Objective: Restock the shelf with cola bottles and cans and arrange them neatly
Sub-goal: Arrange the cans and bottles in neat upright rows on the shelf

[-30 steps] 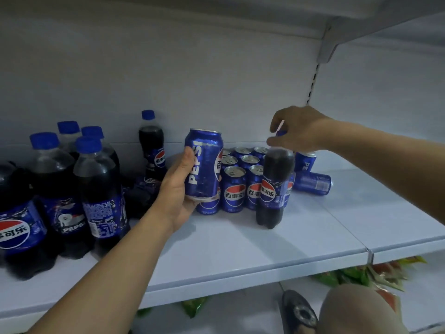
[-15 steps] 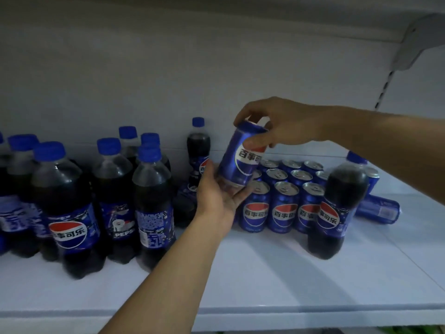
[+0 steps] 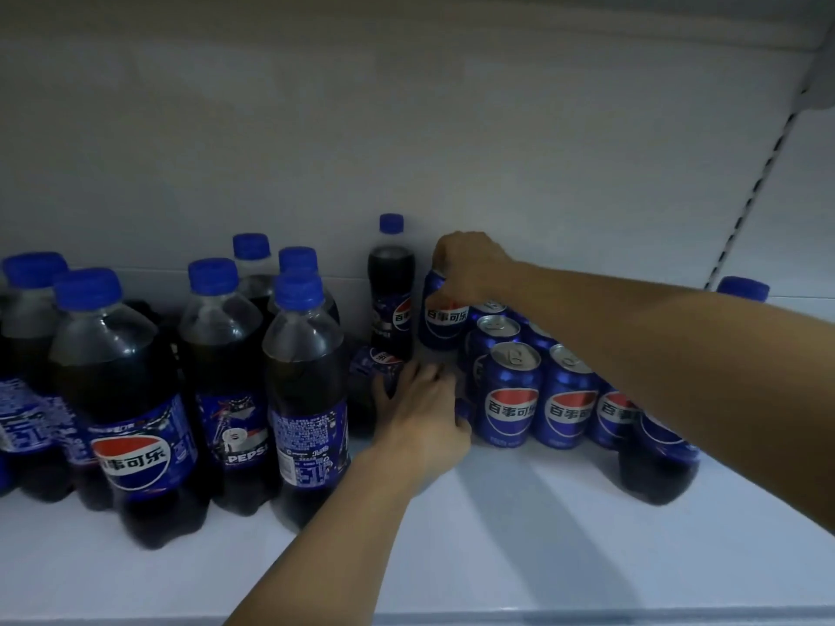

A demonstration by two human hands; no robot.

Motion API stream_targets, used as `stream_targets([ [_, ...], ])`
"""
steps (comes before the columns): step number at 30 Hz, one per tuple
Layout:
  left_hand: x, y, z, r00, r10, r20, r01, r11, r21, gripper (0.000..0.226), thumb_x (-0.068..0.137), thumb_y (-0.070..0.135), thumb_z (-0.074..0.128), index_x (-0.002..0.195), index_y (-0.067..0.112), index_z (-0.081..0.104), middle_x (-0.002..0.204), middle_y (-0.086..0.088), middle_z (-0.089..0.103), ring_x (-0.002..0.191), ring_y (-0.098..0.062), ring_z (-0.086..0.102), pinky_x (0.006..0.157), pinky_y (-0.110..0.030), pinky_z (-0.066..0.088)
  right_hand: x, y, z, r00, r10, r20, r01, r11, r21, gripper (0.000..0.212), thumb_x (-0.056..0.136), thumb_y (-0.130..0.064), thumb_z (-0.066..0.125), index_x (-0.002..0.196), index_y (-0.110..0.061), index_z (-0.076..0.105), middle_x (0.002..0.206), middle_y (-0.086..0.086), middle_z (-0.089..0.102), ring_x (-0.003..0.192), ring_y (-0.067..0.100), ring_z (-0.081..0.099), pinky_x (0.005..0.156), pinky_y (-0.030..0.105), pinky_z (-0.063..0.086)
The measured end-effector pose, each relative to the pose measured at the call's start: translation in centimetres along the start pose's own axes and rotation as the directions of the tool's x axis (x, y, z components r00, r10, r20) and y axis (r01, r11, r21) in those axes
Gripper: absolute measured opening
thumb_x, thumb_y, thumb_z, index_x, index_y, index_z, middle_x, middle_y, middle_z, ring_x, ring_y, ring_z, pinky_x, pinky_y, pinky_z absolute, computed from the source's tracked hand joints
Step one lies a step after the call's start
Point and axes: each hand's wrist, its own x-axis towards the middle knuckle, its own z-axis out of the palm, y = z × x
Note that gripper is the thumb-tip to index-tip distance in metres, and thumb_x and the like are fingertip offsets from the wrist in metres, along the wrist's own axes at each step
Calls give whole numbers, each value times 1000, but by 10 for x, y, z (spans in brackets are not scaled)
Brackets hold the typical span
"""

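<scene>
My right hand (image 3: 470,264) grips the top of a blue cola can (image 3: 445,320) from above. The can stands upright at the back of the white shelf (image 3: 497,558), between a slim cola bottle (image 3: 391,286) and a block of several upright cans (image 3: 515,399). My left hand (image 3: 420,408) lies low on the shelf with its fingers stretched forward. It touches a bottle lying on its side (image 3: 377,368), just left of the cans, and holds nothing. Another upright bottle (image 3: 659,458) stands right of the cans, partly hidden by my right forearm.
A crowd of several large cola bottles (image 3: 131,399) fills the left half of the shelf, the nearest one (image 3: 307,399) close to my left wrist. The white back wall (image 3: 406,128) rises behind. A slotted upright (image 3: 750,196) runs at the right.
The can has passed from my left hand to my right, which carried it back and down beside the slim bottle. My left hand has dropped to the shelf by the lying bottle.
</scene>
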Motion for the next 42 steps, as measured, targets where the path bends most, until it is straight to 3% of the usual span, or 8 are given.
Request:
stream_targets([
  [7, 6, -5, 6, 1000, 1, -25, -1, 999, -35, 41, 92, 31, 53, 133, 28, 50, 147, 5, 37, 145, -19, 19, 117, -61, 8, 6, -8, 34, 998, 23, -58, -26, 998, -59, 58, 75, -39, 85, 116, -11, 55, 118, 12, 63, 105, 29, 60, 74, 31, 41],
  [13, 9, -8, 4, 1000, 3, -31, -3, 1000, -15, 44, 91, 26, 52, 134, 33, 50, 144, 4, 38, 143, -19, 21, 117, -58, 10, 5, -14, 53, 994, 67, -92, -66, 998, 8, 77, 71, -28, 89, 132, -10, 46, 130, 17, 45, 113, 35, 56, 88, 38, 50],
  [19, 7, -13, 4, 1000, 21, -9, -20, 1000, 13, 45, 93, 26, 51, 137, 33, 47, 150, 6, 34, 147, -18, 16, 118, -58, 11, -1, -15, 52, 998, -22, -51, 19, 998, -56, 45, 79, -22, 83, 116, -8, 60, 120, 16, 59, 105, 31, 62, 78, 32, 47],
  [23, 5, -13, 5, 1000, 4, 10, -5, 1000, 13, 47, 94, 26, 51, 140, 31, 46, 156, 7, 29, 151, -18, 11, 120, -59, 8, -7, -14, 49, 998, -50, -28, 46, 993, -106, 41, 83, -25, 80, 116, -9, 60, 119, 15, 61, 104, 31, 64, 75, 34, 46],
  [28, 1, 3, -5, 991, -46, -122, 33, 993, -110, 34, 91, 19, 53, 122, 30, 57, 140, 8, 46, 136, -18, 40, 116, -57, 23, -22, -3, 24, 996, -70, -61, 67, 996, -52, 47, 92, -40, 69, 128, -13, 54, 128, 13, 58, 111, 30, 59, 86, 37, 51],
  [31, -1, 17, -22, 928, 10, -371, -115, 958, -262, 28, 91, 17, 53, 116, 25, 64, 124, 3, 61, 116, -20, 58, 102, -49, 46, -43, 7, -13, 987, -130, -97, 129, 992, -19, 50, 92, -44, 67, 130, -14, 55, 129, 10, 57, 115, 28, 56, 91, 38, 50],
  [34, -8, 44, -38, 827, 43, -561, -317, 860, -401, 26, 92, 20, 50, 111, 16, 67, 112, -2, 67, 104, -20, 62, 91, -44, 52, -70, 31, -66, 978, -141, -152, 140, 990, -18, 46, 93, -46, 66, 127, -16, 58, 126, 7, 57, 111, 24, 54, 86, 33, 45],
  [42, -5, 97, -35, 819, 126, -559, -451, 745, -493, 20, 95, 11, 58, 110, 19, 67, 109, 7, 68, 100, -10, 63, 88, -33, 54, -145, 163, -137, 949, 82, -306, -109, 991, -72, 13, 99, -35, 54, 91, -24, 57, 100, -3, 54, 90, 17, 50, 80, 25, 34],
])
